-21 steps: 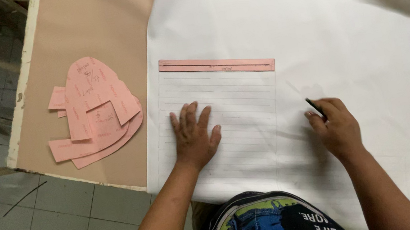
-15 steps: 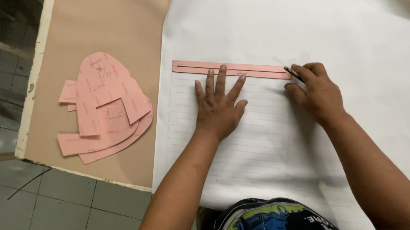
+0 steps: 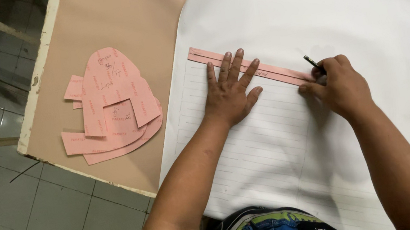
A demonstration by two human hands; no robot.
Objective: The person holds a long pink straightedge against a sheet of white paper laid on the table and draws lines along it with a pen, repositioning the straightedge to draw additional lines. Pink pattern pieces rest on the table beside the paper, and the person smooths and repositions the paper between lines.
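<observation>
Pink strip at frame centre, pinned by spread-fingered left hand; right hand beside it, fingers gripping pencil; pink card shapes left.

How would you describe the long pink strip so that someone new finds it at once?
Start at the large white sheet on the tan table. Above its ruled pencil lines lies the long pink strip, pinned flat under the left hand, with the right hand at its far end. Unlike the pink cut-out pile on the bare table, it is narrow and straight.

Stack of pink card pattern pieces on tan tabletop, above grey tiled floor.
</observation>
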